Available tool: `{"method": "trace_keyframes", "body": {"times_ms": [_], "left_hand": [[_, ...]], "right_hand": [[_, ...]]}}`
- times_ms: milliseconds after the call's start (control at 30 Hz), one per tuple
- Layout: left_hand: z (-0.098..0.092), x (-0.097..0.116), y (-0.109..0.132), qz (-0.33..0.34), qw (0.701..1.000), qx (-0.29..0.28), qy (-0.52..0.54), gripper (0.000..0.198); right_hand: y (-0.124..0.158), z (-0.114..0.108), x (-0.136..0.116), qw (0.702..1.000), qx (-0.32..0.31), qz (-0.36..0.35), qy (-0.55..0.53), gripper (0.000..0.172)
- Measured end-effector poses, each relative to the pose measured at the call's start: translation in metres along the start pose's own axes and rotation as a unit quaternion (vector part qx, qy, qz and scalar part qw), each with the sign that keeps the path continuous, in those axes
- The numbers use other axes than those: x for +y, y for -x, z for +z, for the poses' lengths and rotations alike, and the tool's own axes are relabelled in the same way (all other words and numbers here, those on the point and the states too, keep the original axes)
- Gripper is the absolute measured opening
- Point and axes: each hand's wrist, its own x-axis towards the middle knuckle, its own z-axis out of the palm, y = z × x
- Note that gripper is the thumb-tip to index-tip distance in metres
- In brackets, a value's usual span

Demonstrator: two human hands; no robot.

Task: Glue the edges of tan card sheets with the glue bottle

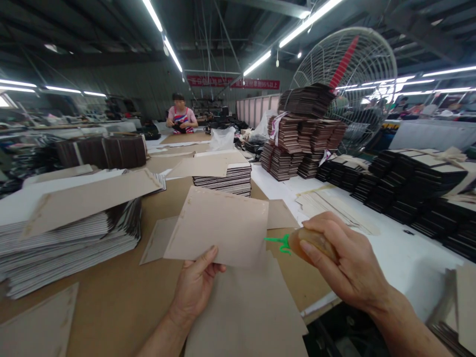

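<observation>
My left hand (pixel 195 285) pinches the lower edge of a tan cardboard sheet (pixel 219 225) and holds it up over the table. My right hand (pixel 344 260) is wrapped round a small amber squeeze bottle (pixel 310 241) with a green nozzle (pixel 278 241). The nozzle tip points left and sits at the sheet's right edge. Below both hands lies another large tan sheet (pixel 245 312) on the brown table (pixel 111 302).
A tall stack of grey-edged boards (pixel 70 238) is at left, a smaller stack (pixel 223 178) ahead. Dark brown piles (pixel 301 134) and black stacks (pixel 416 183) fill the right. A big fan (pixel 357 74) stands behind. Another person (pixel 181 116) sits at the far end.
</observation>
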Motion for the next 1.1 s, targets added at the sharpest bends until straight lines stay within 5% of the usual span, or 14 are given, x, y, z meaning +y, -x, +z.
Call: {"method": "trace_keyframes", "body": {"times_ms": [133, 300, 500, 700, 933, 1100], "left_hand": [[0.0, 0.0, 0.0, -0.001, 1.0, 0.001, 0.001, 0.016], [0.0, 0.0, 0.0, -0.002, 1.0, 0.004, 0.003, 0.015], [0.001, 0.002, 0.0, 0.002, 1.0, 0.008, 0.003, 0.016], [0.001, 0.003, 0.0, 0.004, 1.0, 0.004, 0.002, 0.017], [0.001, 0.003, -0.001, 0.018, 1.0, 0.011, 0.008, 0.017], [0.003, 0.004, -0.001, 0.017, 1.0, 0.018, 0.013, 0.017]], "right_hand": [[0.003, 0.002, 0.0, 0.999, -0.04, 0.004, -0.02, 0.02], [0.005, 0.005, 0.002, 1.0, 0.021, -0.006, -0.005, 0.022], [0.008, 0.008, -0.003, 0.998, -0.056, -0.014, -0.039, 0.021], [0.001, 0.006, 0.003, 0.998, 0.048, -0.021, 0.019, 0.024], [0.017, 0.012, -0.009, 0.997, -0.056, -0.024, -0.041, 0.025], [0.023, 0.012, -0.012, 0.998, -0.037, -0.028, -0.031, 0.027]]}}
